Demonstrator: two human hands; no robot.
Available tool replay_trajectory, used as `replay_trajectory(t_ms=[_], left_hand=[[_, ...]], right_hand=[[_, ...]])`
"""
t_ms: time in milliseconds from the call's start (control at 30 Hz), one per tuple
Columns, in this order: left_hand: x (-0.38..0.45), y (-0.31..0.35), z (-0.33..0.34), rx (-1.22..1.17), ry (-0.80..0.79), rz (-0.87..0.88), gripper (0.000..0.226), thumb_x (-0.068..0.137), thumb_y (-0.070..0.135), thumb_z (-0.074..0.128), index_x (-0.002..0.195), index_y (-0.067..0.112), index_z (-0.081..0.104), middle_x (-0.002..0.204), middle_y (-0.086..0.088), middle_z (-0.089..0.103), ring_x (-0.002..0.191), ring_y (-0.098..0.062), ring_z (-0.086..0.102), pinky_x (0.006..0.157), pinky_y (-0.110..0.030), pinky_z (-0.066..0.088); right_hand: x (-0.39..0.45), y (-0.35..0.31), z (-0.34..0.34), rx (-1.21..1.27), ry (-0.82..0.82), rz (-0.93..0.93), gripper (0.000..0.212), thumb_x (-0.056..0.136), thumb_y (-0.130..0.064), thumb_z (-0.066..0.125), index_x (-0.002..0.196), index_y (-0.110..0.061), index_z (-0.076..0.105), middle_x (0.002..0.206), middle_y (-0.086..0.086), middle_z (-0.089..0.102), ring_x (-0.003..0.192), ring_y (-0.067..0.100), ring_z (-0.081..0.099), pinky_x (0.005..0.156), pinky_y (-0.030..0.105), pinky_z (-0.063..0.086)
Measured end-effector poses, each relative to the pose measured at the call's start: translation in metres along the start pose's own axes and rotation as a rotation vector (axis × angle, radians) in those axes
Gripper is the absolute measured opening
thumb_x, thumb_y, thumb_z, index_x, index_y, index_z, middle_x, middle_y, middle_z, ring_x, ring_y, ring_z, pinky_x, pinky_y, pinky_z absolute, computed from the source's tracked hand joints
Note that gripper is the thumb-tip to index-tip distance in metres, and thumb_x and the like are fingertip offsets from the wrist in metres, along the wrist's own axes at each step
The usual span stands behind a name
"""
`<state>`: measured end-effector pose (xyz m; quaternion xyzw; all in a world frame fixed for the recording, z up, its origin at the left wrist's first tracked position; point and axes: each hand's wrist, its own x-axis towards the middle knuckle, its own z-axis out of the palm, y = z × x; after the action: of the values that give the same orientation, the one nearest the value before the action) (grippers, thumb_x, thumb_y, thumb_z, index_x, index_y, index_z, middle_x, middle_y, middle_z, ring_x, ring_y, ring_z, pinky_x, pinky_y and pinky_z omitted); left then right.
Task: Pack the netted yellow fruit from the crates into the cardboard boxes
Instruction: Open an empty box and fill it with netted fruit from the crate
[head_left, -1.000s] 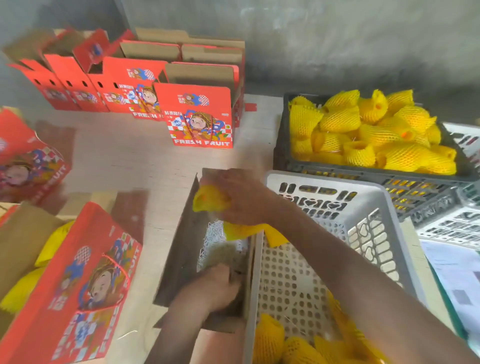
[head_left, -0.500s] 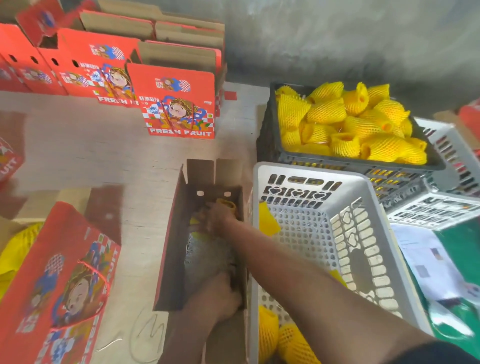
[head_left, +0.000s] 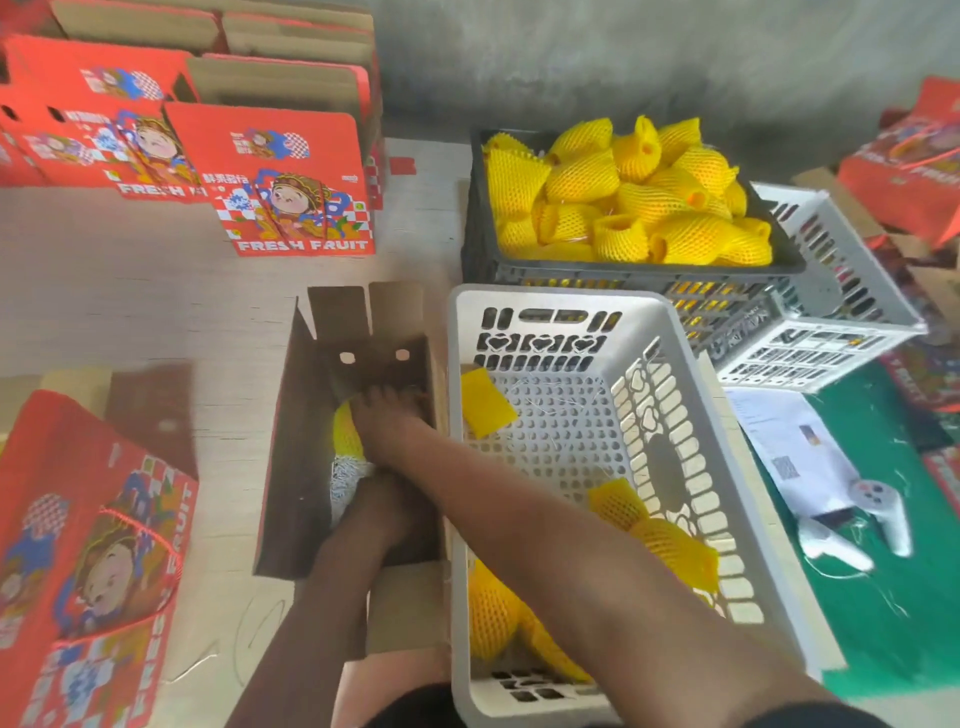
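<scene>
Right grip (head_left: 387, 423) pressed flat on netted fruit (head_left: 347, 434) inside open box (head_left: 291, 441), white crate (head_left: 519, 306) alongside.

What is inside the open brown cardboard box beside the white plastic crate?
In the open brown cardboard box: one yellow foam-netted fruit under the right hand, white shredded padding, and the left hand. The arms cover the rest.

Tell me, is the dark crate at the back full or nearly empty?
Full. The dark crate is heaped with netted yellow fruit that rises above its rim; only the rim and slotted front wall show.
</scene>
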<state>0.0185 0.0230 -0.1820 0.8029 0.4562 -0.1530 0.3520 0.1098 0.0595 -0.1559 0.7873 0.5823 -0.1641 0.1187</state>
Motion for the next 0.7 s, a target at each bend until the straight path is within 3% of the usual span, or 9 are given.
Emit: replay_trajectory(t_ms=[100,167,267,333,433,500,567,633,700], left_hand=[[-0.005,0.009,-0.007,0.020,0.064,0.197,0.033,0.097,0.012,0.055,0.128,0.005,0.063,0.133,-0.021,0.063,0.120,-0.039,0.060,0.096,-0.044,0.049],[0.001,0.005,-0.008,-0.080,0.110,0.298,0.046,0.086,-0.001,0.057,0.131,0.008,0.062,0.133,-0.018,0.064,0.122,-0.036,0.060,0.096,-0.042,0.050],[0.002,0.004,-0.011,-0.228,0.142,0.404,0.068,0.074,-0.013,0.054,0.135,0.015,0.061,0.111,0.015,0.073,0.103,0.019,0.057,0.077,-0.001,0.042],[0.001,0.004,-0.011,-0.237,0.154,0.433,0.071,0.069,-0.005,0.049,0.121,0.041,0.063,0.084,0.048,0.061,0.082,0.040,0.043,0.068,0.008,0.036],[0.000,0.003,-0.010,-0.197,0.097,0.353,0.061,0.066,0.014,0.041,0.104,0.061,0.052,0.076,0.049,0.058,0.074,0.025,0.054,0.058,-0.003,0.044],[0.002,0.001,-0.009,-0.176,0.067,0.281,0.046,0.072,0.014,0.047,0.105,0.044,0.061,0.065,0.032,0.057,0.073,0.007,0.059,0.060,-0.008,0.041],[0.005,-0.002,-0.006,-0.160,0.079,0.240,0.037,0.081,0.007,0.055,0.101,0.034,0.070,0.070,0.033,0.051,0.071,0.000,0.056,0.061,-0.010,0.039],[0.005,-0.003,-0.005,-0.157,0.071,0.225,0.036,0.083,0.009,0.057,0.086,0.043,0.069,0.076,0.031,0.055,0.072,0.001,0.054,0.062,-0.015,0.041],[0.006,-0.004,-0.003,-0.162,0.050,0.216,0.031,0.086,0.013,0.058,0.079,0.043,0.062,0.086,0.016,0.065,0.082,-0.011,0.061,0.072,-0.024,0.046]], right_hand=[[-0.013,0.014,-0.027,0.121,0.185,-0.163,0.053,0.093,-0.004,0.057,0.145,-0.007,0.051,0.124,0.015,0.065,0.117,0.035,0.064,0.094,0.046,0.056],[-0.029,0.030,-0.048,0.260,0.297,-0.295,0.041,0.095,-0.005,0.057,0.136,-0.003,0.058,0.116,0.015,0.066,0.114,0.035,0.063,0.090,0.047,0.055],[-0.062,0.068,-0.047,0.459,0.708,-0.429,0.019,0.095,-0.003,0.063,0.111,0.001,0.072,0.102,0.015,0.068,0.097,0.033,0.066,0.079,0.038,0.053],[-0.088,0.095,-0.028,0.586,0.877,-0.318,0.012,0.094,-0.004,0.065,0.104,-0.003,0.071,0.091,0.007,0.067,0.075,0.021,0.064,0.064,0.032,0.051],[-0.118,0.130,0.003,0.888,0.376,-0.043,0.010,0.104,-0.024,0.056,0.105,-0.016,0.062,0.085,-0.002,0.069,0.063,0.008,0.067,0.067,0.035,0.061],[-0.130,0.143,0.024,0.999,-0.076,0.145,0.019,0.106,-0.029,0.053,0.104,-0.015,0.066,0.092,0.005,0.074,0.074,0.015,0.076,0.078,0.044,0.065],[-0.143,0.141,0.042,0.911,-0.432,0.198,0.034,0.103,-0.039,0.060,0.127,-0.015,0.063,0.114,0.009,0.073,0.091,0.023,0.076,0.087,0.050,0.063],[-0.160,0.123,0.056,0.706,-0.777,0.178,0.077,0.088,-0.063,0.071,0.152,-0.033,0.042,0.146,0.006,0.055,0.116,0.030,0.068,0.095,0.053,0.058],[-0.177,0.097,0.073,0.423,-0.832,0.130,0.104,0.076,-0.081,0.068,0.160,-0.039,0.023,0.164,0.005,0.035,0.142,0.037,0.046,0.108,0.055,0.045]])
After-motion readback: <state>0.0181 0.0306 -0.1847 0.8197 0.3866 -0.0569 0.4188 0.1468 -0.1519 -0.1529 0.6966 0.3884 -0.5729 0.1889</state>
